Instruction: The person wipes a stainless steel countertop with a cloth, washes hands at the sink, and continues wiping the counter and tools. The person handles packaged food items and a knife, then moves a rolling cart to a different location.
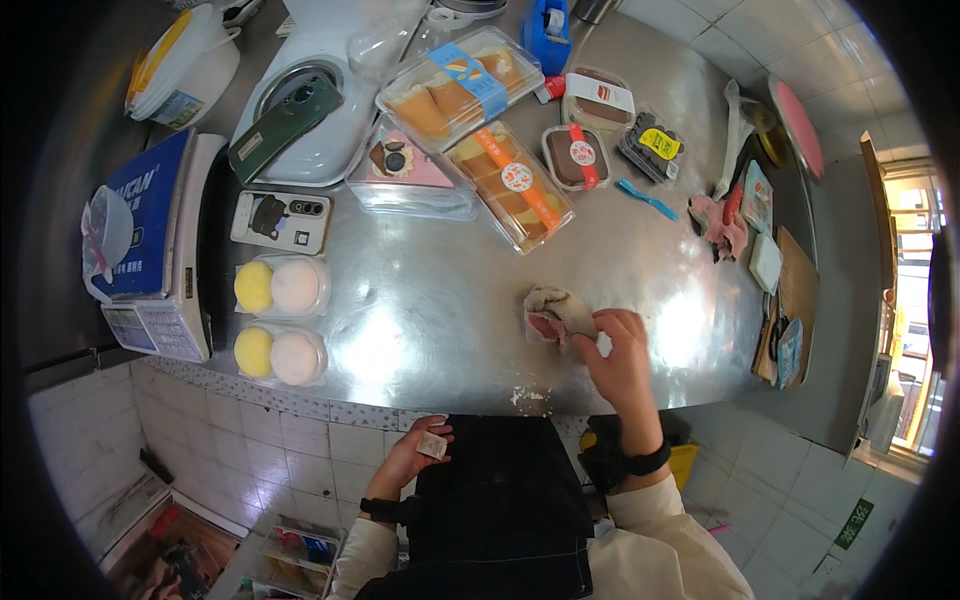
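Observation:
My right hand (616, 352) has thumb and fingertips on the edge of a crumpled beige cloth (568, 309) lying on the steel worktop. A patch of pink shows at the cloth's lower left side. White crumbs (531, 397) are scattered nearer the worktop's front edge. Below that edge, my left hand (409, 459) holds a small off-white packet (433, 445) with print on it, palm turned up. Two clear packs, one (292, 285) behind the other (291, 352), each hold a yellow and a pale pink round dessert.
Clear boxes of cake rolls (517, 187), a pink cake slice (409, 161) and chocolate dessert tubs (576, 156) stand at the back. Two phones (281, 220) (285, 127) and a digital scale (157, 322) are on the left. A blue brush (646, 199) and pink cloth (718, 229) lie right.

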The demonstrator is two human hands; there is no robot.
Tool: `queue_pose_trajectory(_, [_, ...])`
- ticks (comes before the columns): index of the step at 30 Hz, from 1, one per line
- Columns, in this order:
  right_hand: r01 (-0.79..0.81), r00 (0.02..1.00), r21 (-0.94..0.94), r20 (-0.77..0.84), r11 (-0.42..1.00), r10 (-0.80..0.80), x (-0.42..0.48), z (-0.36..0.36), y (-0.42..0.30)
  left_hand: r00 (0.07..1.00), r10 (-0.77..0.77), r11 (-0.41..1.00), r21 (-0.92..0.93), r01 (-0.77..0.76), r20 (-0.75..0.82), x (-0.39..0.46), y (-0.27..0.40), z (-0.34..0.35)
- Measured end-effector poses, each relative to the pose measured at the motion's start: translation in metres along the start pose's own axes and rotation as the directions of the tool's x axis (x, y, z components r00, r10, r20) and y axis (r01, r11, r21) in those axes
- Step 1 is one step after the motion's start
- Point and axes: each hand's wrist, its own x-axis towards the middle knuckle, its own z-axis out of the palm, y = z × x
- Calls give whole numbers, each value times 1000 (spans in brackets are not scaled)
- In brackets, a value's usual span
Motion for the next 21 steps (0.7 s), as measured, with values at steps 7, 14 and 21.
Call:
queue_pose_trajectory(7, [310, 945, 96, 77, 946, -318, 44, -43, -44, 995, -46, 998, 49, 50, -94, -4, -6, -1])
queue_pose_trajectory(14, [-279, 959, 470, 185, 838, 216, 88, 6, -54, 991, -46, 999, 21, 49, -125, -7, -13, -1])
queue_pose_trajectory(21, [-15, 980, 293, -185, 956, 72, 114, 26, -68, 983, -18, 999, -38, 11, -181, -13, -30, -11])
